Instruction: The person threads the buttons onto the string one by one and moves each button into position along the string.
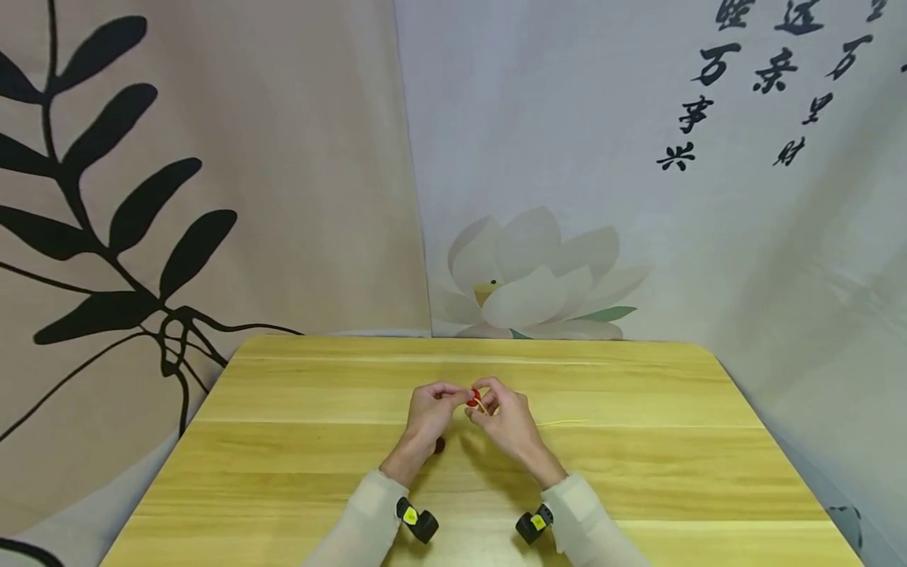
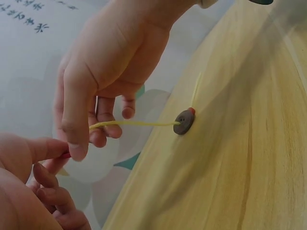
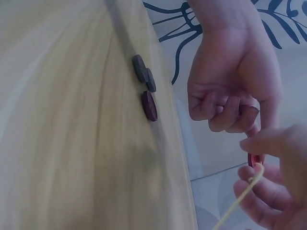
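Both hands meet above the table, fingertips at a small red button [image 1: 473, 396]. My left hand [image 1: 430, 415] pinches it between thumb and index finger, the other fingers curled in the right wrist view. My right hand [image 1: 509, 421] has thumb and fingers bent close around the button and holds a yellow string [image 3: 237, 201]. The string comes off the button's face and crosses the right fingers. In the left wrist view it runs down through a brown button [image 2: 184, 122], with another red piece [image 2: 192, 110] behind that one. Fingertips partly hide the pinched button.
Two dark grey buttons [image 3: 140, 68] and a maroon button [image 3: 149, 106] lie on the wooden table [image 1: 283, 441] near the left hand. The string's tail [image 1: 563, 422] stretches out right of the right hand. A printed curtain [image 1: 319, 157] hangs behind the table.
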The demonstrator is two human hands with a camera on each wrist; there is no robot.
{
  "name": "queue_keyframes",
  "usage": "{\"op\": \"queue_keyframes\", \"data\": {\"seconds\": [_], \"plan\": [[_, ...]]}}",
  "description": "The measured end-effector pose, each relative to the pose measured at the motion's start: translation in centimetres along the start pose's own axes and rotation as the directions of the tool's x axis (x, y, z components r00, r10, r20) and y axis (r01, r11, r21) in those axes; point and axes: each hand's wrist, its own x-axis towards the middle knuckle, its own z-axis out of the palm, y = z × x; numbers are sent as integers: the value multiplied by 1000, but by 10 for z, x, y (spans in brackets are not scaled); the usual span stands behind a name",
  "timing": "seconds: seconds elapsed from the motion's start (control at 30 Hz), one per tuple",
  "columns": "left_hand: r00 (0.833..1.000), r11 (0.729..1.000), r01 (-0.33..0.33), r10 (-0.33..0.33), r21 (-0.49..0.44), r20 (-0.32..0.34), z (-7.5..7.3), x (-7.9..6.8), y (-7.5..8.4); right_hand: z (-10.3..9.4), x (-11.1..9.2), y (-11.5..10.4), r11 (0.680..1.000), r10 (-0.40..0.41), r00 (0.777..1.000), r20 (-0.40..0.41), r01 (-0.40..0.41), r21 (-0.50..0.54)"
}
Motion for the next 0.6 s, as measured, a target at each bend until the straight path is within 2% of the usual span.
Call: {"op": "queue_keyframes", "data": {"seconds": [0.23,0.6], "plan": [[1000,1000,7,-7,7,-22,0,2,-1,5,3,1,996,-41,998,-37,38,-83],[1000,999,15,-15,28,0,-1,1,1,5,1,-1,990,-31,998,-54,23,-137]]}}
